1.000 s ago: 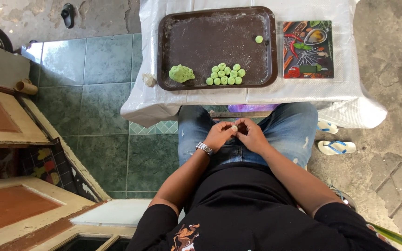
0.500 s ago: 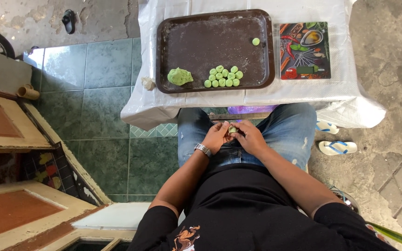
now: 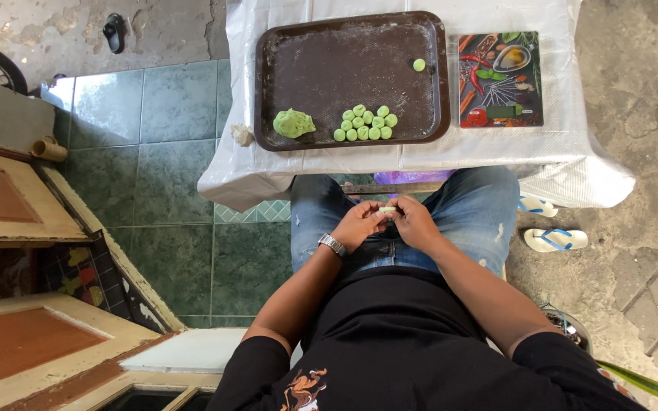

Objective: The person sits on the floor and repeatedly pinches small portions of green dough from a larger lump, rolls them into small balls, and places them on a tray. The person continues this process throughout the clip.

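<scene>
My left hand and my right hand meet over my lap, both pinching a small piece of green dough between the fingertips. A watch sits on my left wrist. On the table ahead lies a dark brown tray. It carries a lump of green dough at its near left, a cluster of several small green dough balls near the front rim, and one lone ball farther back on the right.
A white cloth covers the table. A colourful patterned board lies right of the tray. Sandals rest on the ground at right. Green floor tiles and wooden door frames are at left.
The hands stay together over the lap, working the small green piece; the fingers have shifted slightly. The tray and dough balls are unchanged.
</scene>
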